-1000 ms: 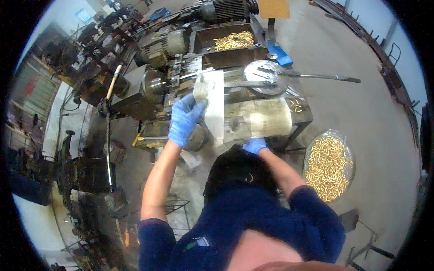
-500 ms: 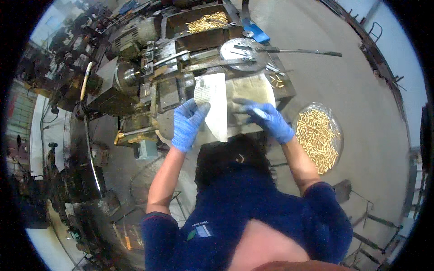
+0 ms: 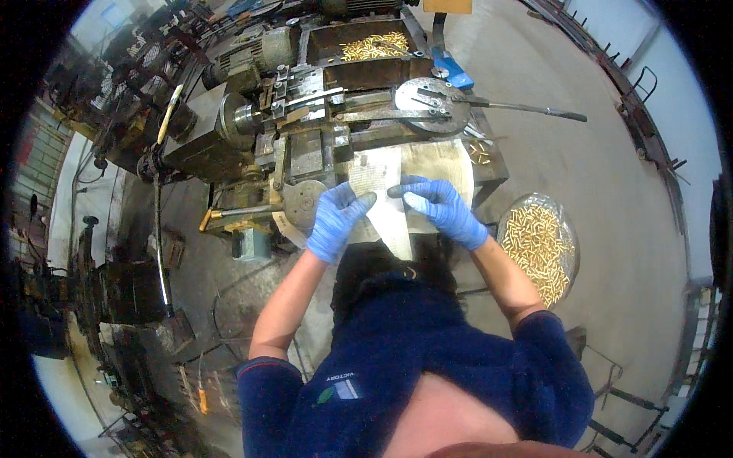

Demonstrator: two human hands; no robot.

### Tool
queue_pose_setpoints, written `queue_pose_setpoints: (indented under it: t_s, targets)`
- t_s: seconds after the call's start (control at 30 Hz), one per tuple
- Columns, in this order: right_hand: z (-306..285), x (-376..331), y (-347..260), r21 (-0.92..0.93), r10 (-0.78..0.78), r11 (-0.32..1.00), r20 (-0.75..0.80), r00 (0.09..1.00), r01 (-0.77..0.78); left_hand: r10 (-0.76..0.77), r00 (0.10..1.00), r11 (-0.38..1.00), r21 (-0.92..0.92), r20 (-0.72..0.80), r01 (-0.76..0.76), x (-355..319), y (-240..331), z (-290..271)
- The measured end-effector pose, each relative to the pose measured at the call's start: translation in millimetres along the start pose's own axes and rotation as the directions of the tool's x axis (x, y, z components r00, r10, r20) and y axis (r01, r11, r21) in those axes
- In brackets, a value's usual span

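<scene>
Paper (image 3: pixel 387 211) spans the gap between the left hand (image 3: pixel 334 223), gripping its left side, and the right hand (image 3: pixel 446 209), at its right edge; whether the right one grips, I cannot tell.

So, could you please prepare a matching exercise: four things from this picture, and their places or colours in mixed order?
1. sheet of paper
2. gloves
3. larger heap of gold-coloured pieces
4. smaller heap of gold-coloured pieces

A. in a dark box
B. held in the left hand
C. at the picture's right
D. blue

Pairs: 1-B, 2-D, 3-C, 4-A
</scene>
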State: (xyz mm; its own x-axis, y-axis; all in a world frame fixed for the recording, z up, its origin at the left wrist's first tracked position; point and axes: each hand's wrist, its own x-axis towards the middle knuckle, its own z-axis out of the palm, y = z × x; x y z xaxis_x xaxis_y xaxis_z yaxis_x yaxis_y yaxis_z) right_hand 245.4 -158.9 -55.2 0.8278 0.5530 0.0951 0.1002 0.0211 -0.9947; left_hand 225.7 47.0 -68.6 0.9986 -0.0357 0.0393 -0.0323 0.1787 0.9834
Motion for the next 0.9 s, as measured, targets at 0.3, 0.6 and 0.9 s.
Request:
queue_pose_setpoints:
  t_s: [0.3,0.6,0.9]
  targets:
    - [-13,1,11,0.192,-0.03,0.981,-0.018,0.999,0.033,-0.199,0.974,0.964,-0.156,0.105,0.214,8,15,3]
    - [-16,8,18,0.391,-0.021,0.92,0.01,1.0,0.015,0.005,0.949,0.982,-0.179,0.314,0.054,16,-1,-8]
    - [-33,13,39,0.956,0.032,0.272,0.101,0.994,-0.106,-0.014,0.977,0.986,0.164,0.214,-0.022,18,13,4]
